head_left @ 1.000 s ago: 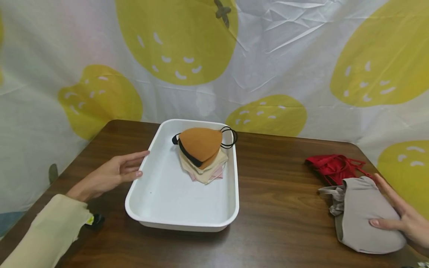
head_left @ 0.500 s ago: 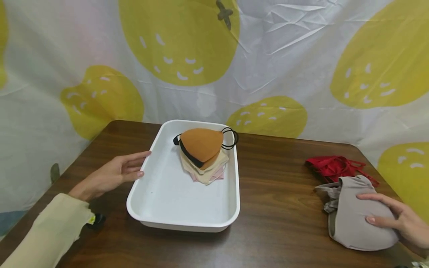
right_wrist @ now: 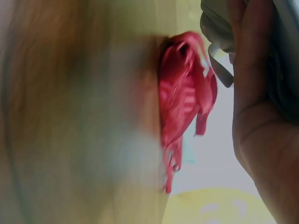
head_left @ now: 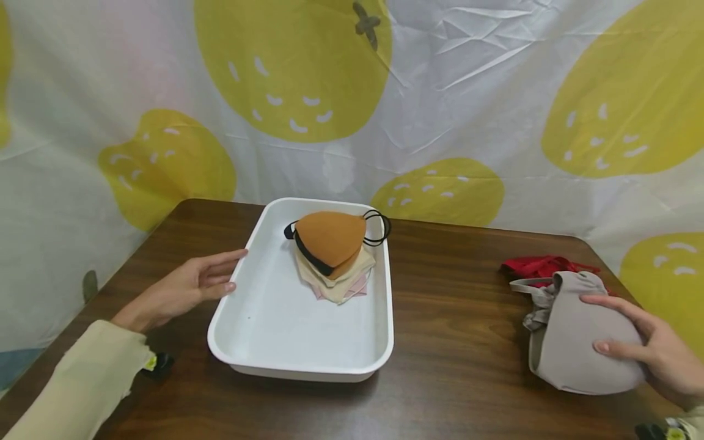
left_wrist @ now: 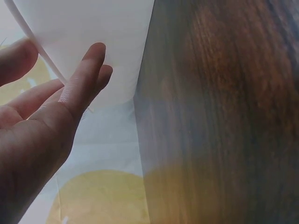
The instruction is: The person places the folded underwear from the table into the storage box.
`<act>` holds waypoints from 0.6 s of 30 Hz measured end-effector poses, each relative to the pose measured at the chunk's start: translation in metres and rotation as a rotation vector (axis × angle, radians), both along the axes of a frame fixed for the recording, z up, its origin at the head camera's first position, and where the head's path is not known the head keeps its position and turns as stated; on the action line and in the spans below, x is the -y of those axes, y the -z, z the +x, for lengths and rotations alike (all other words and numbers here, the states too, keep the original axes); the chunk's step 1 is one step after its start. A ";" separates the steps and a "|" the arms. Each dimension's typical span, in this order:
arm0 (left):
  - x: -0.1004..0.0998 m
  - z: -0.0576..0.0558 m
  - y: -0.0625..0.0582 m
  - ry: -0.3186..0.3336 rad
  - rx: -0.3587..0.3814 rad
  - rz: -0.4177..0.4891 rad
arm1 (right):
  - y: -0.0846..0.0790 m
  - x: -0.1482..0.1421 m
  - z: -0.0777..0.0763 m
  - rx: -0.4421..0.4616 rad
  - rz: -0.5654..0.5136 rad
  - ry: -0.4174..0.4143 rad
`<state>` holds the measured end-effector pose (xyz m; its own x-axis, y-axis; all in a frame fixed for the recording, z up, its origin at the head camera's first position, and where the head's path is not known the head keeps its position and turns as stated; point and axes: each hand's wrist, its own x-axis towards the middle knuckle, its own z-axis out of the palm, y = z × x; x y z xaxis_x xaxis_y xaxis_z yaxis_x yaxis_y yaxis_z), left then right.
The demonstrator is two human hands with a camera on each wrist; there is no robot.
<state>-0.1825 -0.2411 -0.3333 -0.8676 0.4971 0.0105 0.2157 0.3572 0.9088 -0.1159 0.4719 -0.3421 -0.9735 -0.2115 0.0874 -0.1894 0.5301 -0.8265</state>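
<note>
The soft grey garment, smooth and rounded like a cup, was gripped in the right hand, tilted at the worktop's right side, its thin gathered straps bunched at its left end. The white tray, rectangular with rounded corners, sat upright left of centre, its left rim touched by the left hand.

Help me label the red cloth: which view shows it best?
The right wrist view: there the red cloth looks largest and nothing blocks it, though it is slightly soft. In the head view it is smaller, partly hidden behind the grey cloth. The left wrist view does not show it.
</note>
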 end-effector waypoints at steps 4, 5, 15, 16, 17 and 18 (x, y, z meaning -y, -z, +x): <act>0.000 -0.001 0.000 0.002 -0.005 -0.001 | -0.008 0.011 -0.002 -0.005 -0.050 -0.009; 0.000 -0.001 0.000 0.000 -0.004 -0.002 | -0.011 0.015 -0.002 -0.007 -0.052 -0.009; 0.000 -0.001 -0.001 0.003 -0.001 0.004 | -0.029 0.059 -0.011 0.065 -0.273 -0.084; 0.001 -0.001 -0.001 0.002 0.001 0.003 | -0.031 0.064 -0.013 0.066 -0.276 -0.102; 0.001 -0.001 -0.001 0.000 0.002 0.003 | -0.033 0.069 -0.015 0.063 -0.283 -0.114; 0.001 -0.001 -0.001 -0.001 0.002 0.001 | -0.034 0.074 -0.016 0.062 -0.292 -0.126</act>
<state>-0.1834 -0.2422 -0.3325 -0.8682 0.4961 0.0094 0.2134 0.3563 0.9097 -0.1322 0.3979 -0.3079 -0.9467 -0.3051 0.1035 -0.1827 0.2440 -0.9524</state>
